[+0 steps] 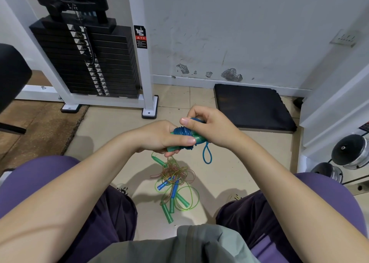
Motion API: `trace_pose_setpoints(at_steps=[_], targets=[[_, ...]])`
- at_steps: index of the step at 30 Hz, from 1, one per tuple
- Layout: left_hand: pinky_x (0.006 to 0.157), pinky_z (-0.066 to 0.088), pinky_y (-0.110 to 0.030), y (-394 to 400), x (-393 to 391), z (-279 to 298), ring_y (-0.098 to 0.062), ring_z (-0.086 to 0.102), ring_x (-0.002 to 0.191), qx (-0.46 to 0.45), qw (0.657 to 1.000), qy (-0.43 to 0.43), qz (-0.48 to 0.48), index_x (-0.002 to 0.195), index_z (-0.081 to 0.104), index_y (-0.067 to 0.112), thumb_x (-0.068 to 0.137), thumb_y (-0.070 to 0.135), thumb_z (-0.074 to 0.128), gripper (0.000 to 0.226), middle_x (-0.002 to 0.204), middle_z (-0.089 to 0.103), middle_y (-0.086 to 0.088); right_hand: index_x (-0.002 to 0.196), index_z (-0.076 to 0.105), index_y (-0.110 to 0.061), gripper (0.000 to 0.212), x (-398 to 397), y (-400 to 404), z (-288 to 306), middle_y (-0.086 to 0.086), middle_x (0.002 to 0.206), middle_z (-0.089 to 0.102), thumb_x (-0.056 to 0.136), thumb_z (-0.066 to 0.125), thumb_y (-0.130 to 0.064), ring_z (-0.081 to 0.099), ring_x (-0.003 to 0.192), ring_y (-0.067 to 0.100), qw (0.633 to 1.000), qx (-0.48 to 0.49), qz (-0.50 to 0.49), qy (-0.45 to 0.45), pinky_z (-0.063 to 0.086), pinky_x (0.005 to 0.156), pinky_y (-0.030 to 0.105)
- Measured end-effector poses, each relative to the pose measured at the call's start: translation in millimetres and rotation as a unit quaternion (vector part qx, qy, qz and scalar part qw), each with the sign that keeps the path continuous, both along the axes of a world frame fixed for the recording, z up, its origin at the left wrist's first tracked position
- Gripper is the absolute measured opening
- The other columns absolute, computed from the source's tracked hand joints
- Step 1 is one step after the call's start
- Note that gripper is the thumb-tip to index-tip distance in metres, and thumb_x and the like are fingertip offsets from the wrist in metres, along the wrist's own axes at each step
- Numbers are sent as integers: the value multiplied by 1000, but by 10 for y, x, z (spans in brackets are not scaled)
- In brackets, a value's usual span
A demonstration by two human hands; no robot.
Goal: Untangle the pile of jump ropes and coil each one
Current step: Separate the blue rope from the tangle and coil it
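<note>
Coiled rope (184,135) half-hidden by hands

A blue jump rope (184,136) is wound tightly around green handles, a short loop hanging off its right end, and it is held above the floor. Below it lies a tangled pile of ropes (174,185), with green and blue handles among thin green and reddish cords.

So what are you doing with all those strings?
A seated person is winding up a blue jump rope. The left hand grips its green handles with the cord wrapped round them, and the right hand pinches the top of the bundle; one blue loop hangs loose. On the floor between the feet, a tangled pile of ropes waits.
</note>
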State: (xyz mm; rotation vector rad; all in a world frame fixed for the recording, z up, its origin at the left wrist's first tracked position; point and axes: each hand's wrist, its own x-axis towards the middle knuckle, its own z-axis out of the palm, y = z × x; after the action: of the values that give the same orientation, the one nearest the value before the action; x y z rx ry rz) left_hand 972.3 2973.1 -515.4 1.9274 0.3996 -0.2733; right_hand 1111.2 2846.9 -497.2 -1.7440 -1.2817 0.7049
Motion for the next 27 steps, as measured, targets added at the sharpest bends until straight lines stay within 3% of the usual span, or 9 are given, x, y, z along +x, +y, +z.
trace_pose_setpoints(at_steps=[5, 8, 10, 13, 15, 18, 21, 24, 27], targets=[[65, 40, -30, -9, -7, -4, -6, 52, 53, 38, 999, -15, -31, 72, 72, 34, 65, 74, 62, 42, 51, 57, -2, 82, 40, -18, 37, 60, -3, -32, 12, 76, 49, 86, 74, -30, 44, 69, 19, 997, -44, 20, 55, 38, 62, 34], [62, 40, -25, -7, -5, -16, -6, 52, 51, 38, 999, -33, -17, 71, 72, 35, 63, 73, 62, 40, 51, 58, -1, 74, 42, -19, 35, 88, -14, -25, 2, 70, 48, 87, 73, -30, 44, 65, 11, 996, -35, 33, 77, 37, 59, 25], [57, 38, -18, -4, -9, -3, -5, 50, 48, 28, 998, -53, -9, 71, 73, 32, 64, 71, 64, 40, 50, 57, 1, 74, 52, -20, 33, 80, -18, -9, -3, 67, 51, 90, 65, -46, 45, 62, 8, 994, -47, 37, 89, 35, 57, 23], [46, 35, -12, 42, -12, 25, -6, 44, 42, -33, 994, -93, 48, 62, 70, 26, 68, 67, 64, 42, 47, 54, 3, 92, 59, -13, 58, 69, -13, -2, 1, 66, 53, 89, 42, -68, 41, 52, 14, 982, -50, 40, 179, 28, 53, 30], [41, 31, -14, 117, -8, 39, -8, 40, 38, -70, 982, -124, 120, 58, 64, 21, 70, 68, 62, 48, 48, 53, -2, 109, 52, -7, 59, 72, -4, -19, 5, 66, 47, 93, 43, -63, 32, 51, 16, 975, -34, 46, 215, 19, 52, 31], [40, 29, -18, 224, 0, 39, -12, 34, 36, -96, 955, -170, 222, 68, 63, 12, 73, 71, 59, 59, 51, 55, -5, 104, 45, -15, 23, 58, -1, -70, 4, 64, 44, 98, 58, -33, 30, 52, 15, 982, -42, 7, 182, 22, 48, 25], [41, 29, -20, 264, 7, -11, -13, 37, 38, -76, 940, -173, 283, 81, 65, 10, 83, 67, 61, 57, 56, 58, -4, 99, 46, -16, 10, 27, 18, -126, -6, 51, 42, 100, 54, -22, 30, 47, 10, 989, -52, -5, 138, 25, 45, 20], [41, 33, -18, 227, 23, -84, -11, 41, 39, -52, 942, -165, 287, 80, 59, 16, 88, 58, 64, 43, 56, 60, -4, 93, 56, -16, 16, 5, 45, -146, -11, 47, 38, 103, 48, -25, 30, 46, 10, 993, -60, -4, 103, 26, 46, 22], [40, 33, -20, 223, 44, -102, -13, 42, 39, -83, 931, -180, 306, 93, 63, 18, 87, 53, 68, 35, 55, 58, -4, 88, 63, -13, 29, -11, 46, -173, -12, 46, 33, 104, 44, -27, 27, 45, 11, 991, -65, -3, 114, 26, 47, 23]])
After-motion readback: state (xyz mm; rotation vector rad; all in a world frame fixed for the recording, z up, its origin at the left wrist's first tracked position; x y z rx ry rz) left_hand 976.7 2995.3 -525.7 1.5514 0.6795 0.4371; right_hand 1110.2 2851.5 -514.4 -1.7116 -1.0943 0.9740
